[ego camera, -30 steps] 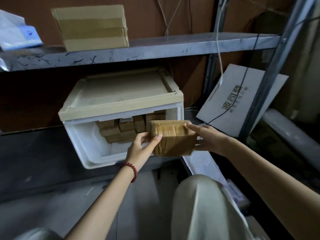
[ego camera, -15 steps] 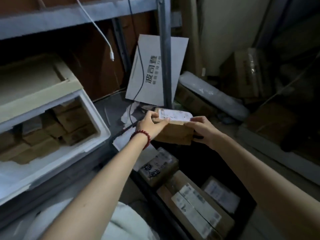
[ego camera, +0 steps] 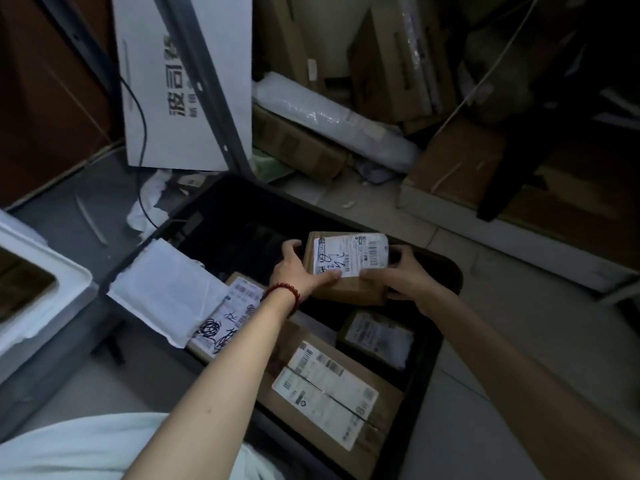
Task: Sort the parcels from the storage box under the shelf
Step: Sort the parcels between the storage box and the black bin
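Parcel (ego camera: pixel 349 258) gripped at its edges by left hand (ego camera: pixel 294 268) and right hand (ego camera: pixel 405 275) (above bin (ego camera: pixel 452 282)).

Two hands are showing, the left hand (ego camera: pixel 294 268) and the right hand (ego camera: pixel 405 273), and together they are gripping one labelled parcel (ego camera: pixel 346 261). One black crate (ego camera: pixel 453 280) is lying beneath. Four more packages are lying in or across it:
- one large brown box (ego camera: pixel 325 393) at six o'clock of the held parcel
- one small dark box (ego camera: pixel 377 337) at five
- one scribbled-label box (ego camera: pixel 232 313) at eight
- one white padded envelope (ego camera: pixel 166 292) at nine

One red bead bracelet (ego camera: pixel 285 292) is circling the left wrist. One white storage box (ego camera: pixel 41 289) is showing at the frame's nine o'clock edge.
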### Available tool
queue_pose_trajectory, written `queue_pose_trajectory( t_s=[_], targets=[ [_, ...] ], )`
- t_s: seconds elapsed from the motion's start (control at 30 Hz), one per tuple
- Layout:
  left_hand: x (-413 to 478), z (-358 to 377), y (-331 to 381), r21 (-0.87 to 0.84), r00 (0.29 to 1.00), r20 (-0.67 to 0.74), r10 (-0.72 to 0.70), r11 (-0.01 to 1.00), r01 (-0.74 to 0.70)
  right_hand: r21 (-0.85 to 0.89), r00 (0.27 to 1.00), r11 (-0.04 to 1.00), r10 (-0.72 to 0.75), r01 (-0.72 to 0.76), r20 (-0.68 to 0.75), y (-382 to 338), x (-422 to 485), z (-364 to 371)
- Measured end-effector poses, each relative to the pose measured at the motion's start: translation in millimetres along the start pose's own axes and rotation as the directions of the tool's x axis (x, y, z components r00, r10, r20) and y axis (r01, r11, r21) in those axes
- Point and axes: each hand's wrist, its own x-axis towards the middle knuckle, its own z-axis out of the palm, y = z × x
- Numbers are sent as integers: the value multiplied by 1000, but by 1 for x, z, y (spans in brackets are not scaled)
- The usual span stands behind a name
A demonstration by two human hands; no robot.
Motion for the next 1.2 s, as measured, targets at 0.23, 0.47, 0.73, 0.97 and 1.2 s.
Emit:
queue_pose_trajectory(
  t_s=[0.23, 0.47, 0.73, 0.97, 1.2],
  targets=[
    [10, 29, -7, 184, 955, 295, -21, 982, -35, -410, 996, 911, -73, 42, -60, 36, -5, -12],
    [0, 43, -22, 284, 937, 346, 43, 947, -149, -801, 987, 596, -157, 64, -38, 53, -10, 0],
    [-12, 44, -15, 387, 847, 469, 252, 803, -453, -926, 968, 331, -226, 182, 109, 55, -15, 3],
    [-21, 46, -15, 607, 883, 370, 288, 645, -465, -935, 975, 310, -189, 171, 116, 48, -17, 4],
    [-35, 27, -22, 681, 916, 119, 384, 639, -357, -912, 946, 345, -303, 220, 114, 24, -26, 3]
  ],
)
